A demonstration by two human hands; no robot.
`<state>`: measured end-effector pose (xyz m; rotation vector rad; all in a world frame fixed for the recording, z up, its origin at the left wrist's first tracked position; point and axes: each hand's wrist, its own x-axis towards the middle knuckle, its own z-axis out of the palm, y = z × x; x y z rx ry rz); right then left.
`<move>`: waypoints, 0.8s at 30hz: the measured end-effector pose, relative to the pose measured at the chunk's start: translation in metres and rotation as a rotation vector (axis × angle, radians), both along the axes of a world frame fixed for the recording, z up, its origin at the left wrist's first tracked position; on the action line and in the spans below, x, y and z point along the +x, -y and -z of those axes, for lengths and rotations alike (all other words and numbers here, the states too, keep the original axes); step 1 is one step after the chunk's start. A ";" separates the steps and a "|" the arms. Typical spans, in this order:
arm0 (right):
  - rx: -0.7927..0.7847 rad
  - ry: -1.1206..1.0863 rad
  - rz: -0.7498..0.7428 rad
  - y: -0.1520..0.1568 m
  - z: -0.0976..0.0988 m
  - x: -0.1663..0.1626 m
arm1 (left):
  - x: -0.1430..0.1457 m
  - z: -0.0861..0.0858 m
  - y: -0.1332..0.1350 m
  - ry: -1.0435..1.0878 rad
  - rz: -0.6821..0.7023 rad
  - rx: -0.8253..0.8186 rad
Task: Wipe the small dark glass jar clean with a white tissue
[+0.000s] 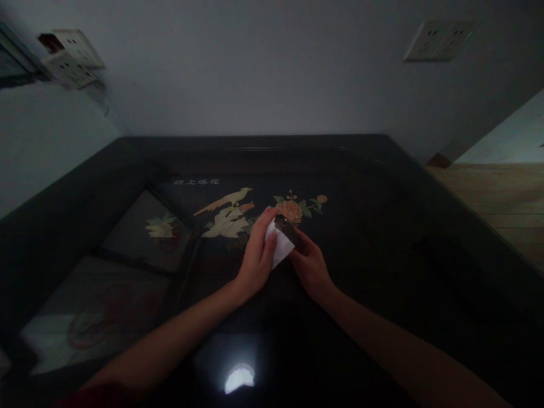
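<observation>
My left hand (255,258) is closed on a white sheet (282,249) that looks like tissue or paper. My right hand (313,267) grips a small, dark, glossy, elongated object (286,226), whose kind I cannot make out in the dim light. The white sheet lies against the dark object's left side, so the two hands are almost together. Both are held over a shiny black tabletop (361,317). Part of the dark object is hidden behind the sheet and my right fingers.
The tabletop carries a picture of birds (229,212) and an orange flower (291,211), with white characters. A grey wall rises behind it. Sockets are on the wall at right (442,41) and left (76,59). Wooden flooring (497,198) shows at right.
</observation>
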<state>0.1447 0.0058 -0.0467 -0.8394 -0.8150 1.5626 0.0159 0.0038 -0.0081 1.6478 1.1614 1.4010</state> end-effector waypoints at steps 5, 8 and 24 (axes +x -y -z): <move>-0.004 -0.051 -0.067 0.002 0.004 -0.001 | -0.009 -0.007 -0.014 0.228 0.048 -0.338; 0.037 -0.064 -0.109 0.004 0.004 -0.001 | -0.008 -0.012 -0.013 0.208 0.020 -0.342; 0.051 -0.009 -0.119 0.002 0.005 0.000 | -0.018 -0.012 -0.010 -0.242 0.102 0.182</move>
